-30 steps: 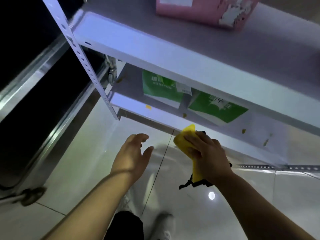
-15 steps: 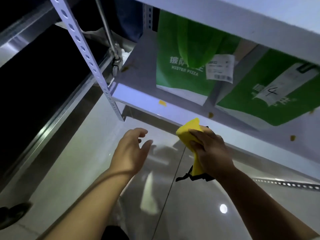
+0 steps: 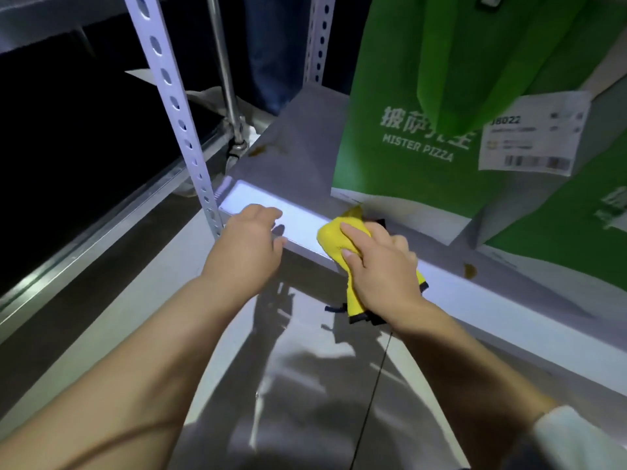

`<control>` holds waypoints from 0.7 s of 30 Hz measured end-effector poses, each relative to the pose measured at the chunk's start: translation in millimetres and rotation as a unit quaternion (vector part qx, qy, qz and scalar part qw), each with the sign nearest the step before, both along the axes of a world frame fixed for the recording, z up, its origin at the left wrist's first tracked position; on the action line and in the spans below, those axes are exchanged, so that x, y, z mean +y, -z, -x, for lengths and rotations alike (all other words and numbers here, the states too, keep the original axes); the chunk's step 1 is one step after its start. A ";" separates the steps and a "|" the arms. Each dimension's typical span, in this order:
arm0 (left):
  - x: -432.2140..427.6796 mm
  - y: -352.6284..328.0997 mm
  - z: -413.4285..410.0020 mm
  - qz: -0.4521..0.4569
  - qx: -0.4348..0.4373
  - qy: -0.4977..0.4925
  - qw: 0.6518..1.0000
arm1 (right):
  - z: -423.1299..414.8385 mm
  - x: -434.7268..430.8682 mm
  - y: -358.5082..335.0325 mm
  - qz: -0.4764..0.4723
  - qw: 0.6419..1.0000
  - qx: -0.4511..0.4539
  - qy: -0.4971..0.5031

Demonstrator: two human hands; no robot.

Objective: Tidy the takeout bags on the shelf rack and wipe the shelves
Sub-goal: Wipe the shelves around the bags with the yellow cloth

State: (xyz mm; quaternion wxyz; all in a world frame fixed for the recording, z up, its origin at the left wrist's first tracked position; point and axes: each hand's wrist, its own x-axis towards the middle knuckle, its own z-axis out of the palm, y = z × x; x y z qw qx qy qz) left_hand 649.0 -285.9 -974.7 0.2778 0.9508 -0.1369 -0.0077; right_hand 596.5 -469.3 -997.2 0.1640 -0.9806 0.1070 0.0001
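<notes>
Both hands are working at the front edge of the shelf (image 3: 295, 157). Beside the perforated post (image 3: 169, 96), the left hand (image 3: 249, 245) is staying loose and holding nothing. The right hand (image 3: 380, 266) is grasping a yellow cloth (image 3: 330, 237) and pressing it on the edge. Just behind the cloth, a green takeout bag (image 3: 390, 96) is standing on the shelf. Further right, a brown stain (image 3: 470, 270) and a second green bag (image 3: 576, 215) are sitting.

green takeout bag (image 3: 400, 96): upright on shelf, white receipt label, "MISTER PIZZA" print | second green bag (image 3: 576, 228): at its 4 o'clock, just beside | yellow cloth (image 3: 330, 236): bunched on shelf's front edge, first bag's 7 o'clock | shelf (image 3: 291, 171): grey, brown stains
</notes>
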 end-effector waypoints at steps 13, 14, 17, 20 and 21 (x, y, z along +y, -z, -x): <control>2.9 26.5 -9.4 -0.160 0.020 0.049 0.986 | 15.0 -15.7 1.5 0.008 0.997 0.014 -0.075; 3.2 26.8 -9.6 -0.161 0.023 0.050 0.985 | 20.1 -23.0 1.5 0.011 0.998 0.015 -0.057; 2.8 27.3 -9.1 -0.162 0.022 0.053 0.985 | 21.5 -29.4 1.5 0.017 1.000 0.020 -0.005; 2.7 28.9 -7.5 -0.158 0.027 0.051 0.986 | 4.3 -10.9 2.2 0.033 0.999 0.024 0.024; 3.0 29.3 -7.1 -0.154 0.026 0.050 0.986 | -1.8 -2.2 2.4 0.037 0.999 0.022 0.018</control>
